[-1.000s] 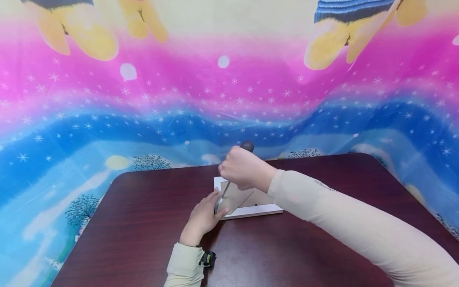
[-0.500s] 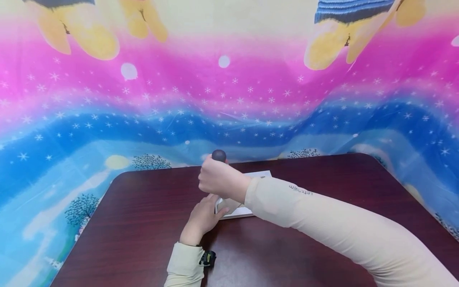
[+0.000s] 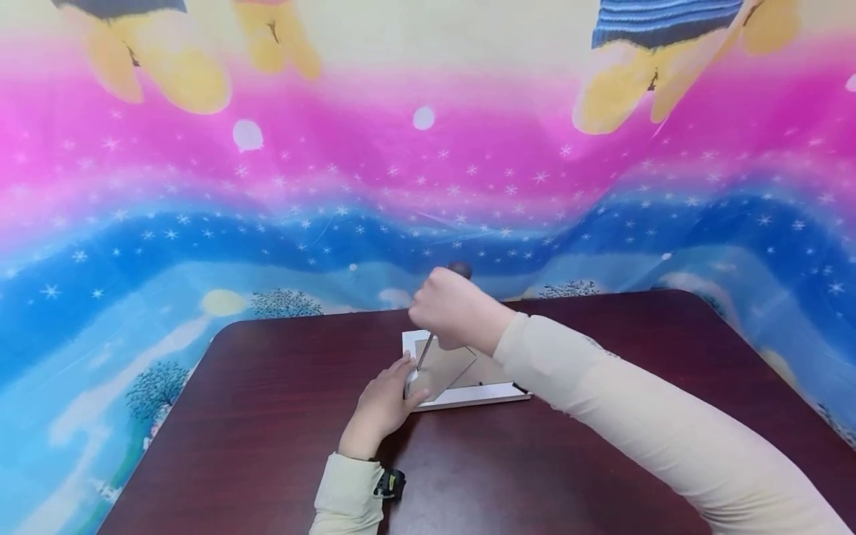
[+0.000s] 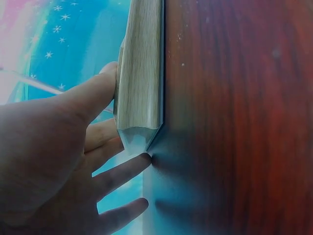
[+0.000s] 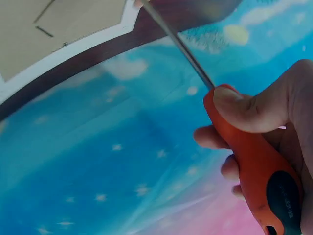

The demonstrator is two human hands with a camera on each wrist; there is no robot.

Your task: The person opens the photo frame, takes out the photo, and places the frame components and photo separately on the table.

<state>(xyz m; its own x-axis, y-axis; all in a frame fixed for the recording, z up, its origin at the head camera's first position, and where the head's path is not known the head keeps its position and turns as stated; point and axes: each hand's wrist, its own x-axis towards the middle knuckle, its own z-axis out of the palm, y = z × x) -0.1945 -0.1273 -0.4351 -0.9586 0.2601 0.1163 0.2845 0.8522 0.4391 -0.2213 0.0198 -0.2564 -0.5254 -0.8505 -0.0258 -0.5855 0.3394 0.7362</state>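
A white-edged picture frame (image 3: 468, 397) lies face down on the table, with its brown backing board (image 3: 441, 358) upward. My left hand (image 3: 381, 409) rests at its near left corner. The thumb presses on top, and the other fingers spread fairly straight past the left edge. In the left wrist view, the frame's wood-grain side (image 4: 142, 73) shows. My right hand (image 3: 455, 308) grips a screwdriver (image 5: 247, 152) by its orange and black handle. The metal shaft (image 3: 425, 352) slants down to the frame's left edge near my left fingers. The tip's exact contact is too small to tell.
The dark red-brown table (image 3: 508, 468) has rounded far corners. A patterned cloth (image 3: 428, 178) hangs behind it. Dark marks or tabs (image 5: 45, 32) show on the backing board in the right wrist view. A black strap (image 3: 391, 483) is on my left wrist.
My right hand swung left with the screwdriver standing more upright, then came back right to a slant, uncovering more of the frame. My left hand has stayed at the corner.
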